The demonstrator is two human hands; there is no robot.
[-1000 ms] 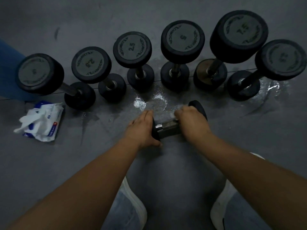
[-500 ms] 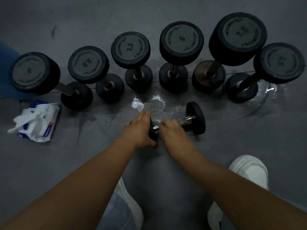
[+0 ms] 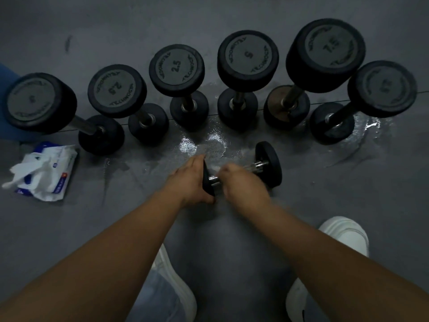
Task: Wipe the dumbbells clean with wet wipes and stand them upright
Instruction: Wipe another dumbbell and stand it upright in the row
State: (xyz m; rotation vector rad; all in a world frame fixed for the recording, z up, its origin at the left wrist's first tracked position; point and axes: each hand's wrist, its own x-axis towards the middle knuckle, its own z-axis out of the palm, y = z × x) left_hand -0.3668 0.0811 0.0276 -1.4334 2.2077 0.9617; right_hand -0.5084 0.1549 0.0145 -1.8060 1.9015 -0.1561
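A small black dumbbell [image 3: 269, 165] with a chrome handle lies on its side on the grey floor in front of me. My left hand [image 3: 189, 180] grips its near left head. My right hand [image 3: 241, 182] is closed over the handle, pressing a white wet wipe [image 3: 214, 169] against the chrome; only a corner of the wipe shows. Behind it, several black dumbbells stand upright in a row, among them a 2.5 [image 3: 176, 70], a 5 [image 3: 248, 58] and a 7.5 [image 3: 326, 53].
An open pack of wet wipes [image 3: 46, 170] lies on the floor at the left. Wet patches [image 3: 202, 145] shine on the floor below the row. My white shoes [image 3: 346, 233] stand at the bottom. A blue object [image 3: 4, 73] sits at the left edge.
My right hand has slid left along the handle from the right head toward the left one, baring the right head and chrome. The left hand has kept its hold.
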